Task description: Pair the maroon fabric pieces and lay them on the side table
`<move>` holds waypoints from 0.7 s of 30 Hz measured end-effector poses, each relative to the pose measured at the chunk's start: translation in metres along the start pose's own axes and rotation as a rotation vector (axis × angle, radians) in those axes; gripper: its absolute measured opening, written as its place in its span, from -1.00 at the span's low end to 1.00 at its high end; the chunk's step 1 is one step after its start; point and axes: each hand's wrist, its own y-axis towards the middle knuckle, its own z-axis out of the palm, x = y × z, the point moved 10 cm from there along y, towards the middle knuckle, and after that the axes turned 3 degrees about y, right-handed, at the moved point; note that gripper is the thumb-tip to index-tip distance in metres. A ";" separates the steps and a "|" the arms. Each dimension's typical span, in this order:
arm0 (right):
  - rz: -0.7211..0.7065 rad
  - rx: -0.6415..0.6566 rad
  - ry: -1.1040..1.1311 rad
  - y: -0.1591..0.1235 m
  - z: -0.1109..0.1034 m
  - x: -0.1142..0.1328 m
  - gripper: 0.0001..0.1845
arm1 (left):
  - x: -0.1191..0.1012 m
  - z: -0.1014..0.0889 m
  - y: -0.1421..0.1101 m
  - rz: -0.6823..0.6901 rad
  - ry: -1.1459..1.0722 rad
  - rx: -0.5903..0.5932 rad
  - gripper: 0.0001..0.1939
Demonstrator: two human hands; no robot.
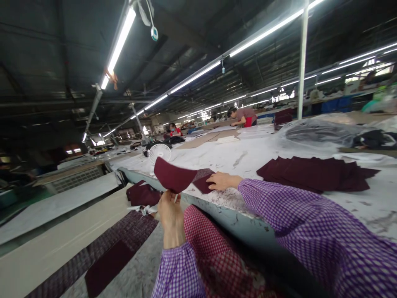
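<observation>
A curved maroon fabric piece (pixel 173 176) stands tilted up at the table edge. My left hand (pixel 171 217) grips its lower edge from beneath, fingers closed on the cloth. Just right of it, a smaller maroon fabric piece (pixel 203 184) with a speckled grey-purple upper part lies on the white tabletop (pixel 214 155). My right hand (pixel 223 181) has its fingers closed at that piece's right edge. Whether the two pieces are joined I cannot tell.
A fanned stack of maroon pieces (pixel 316 174) lies on the right. A white fan (pixel 159 154) stands behind the raised cloth. More maroon pieces (pixel 143 194) and a speckled strip (pixel 124 231) lie lower left. Clear plastic (pixel 316 132) is at back right; two people work farther off.
</observation>
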 end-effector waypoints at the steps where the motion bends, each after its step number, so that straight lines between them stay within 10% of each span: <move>1: 0.028 0.002 0.023 -0.007 -0.007 -0.001 -0.64 | 0.000 0.002 -0.004 0.008 0.005 0.013 -0.95; 7: 0.008 0.235 0.557 -0.078 -0.034 0.036 -0.58 | 0.022 0.009 -0.012 -0.041 0.060 0.037 -0.89; 12: -0.223 0.572 1.004 -0.133 -0.032 0.122 -0.51 | -0.002 0.016 -0.022 0.358 0.648 -0.012 -0.97; 16: -0.001 0.409 1.320 -0.123 -0.030 0.114 -0.31 | -0.031 0.040 -0.051 0.715 0.955 -0.021 -0.95; 21: 0.172 0.197 1.628 -0.107 -0.039 0.074 -0.25 | -0.040 0.080 -0.105 1.028 0.893 0.282 -0.89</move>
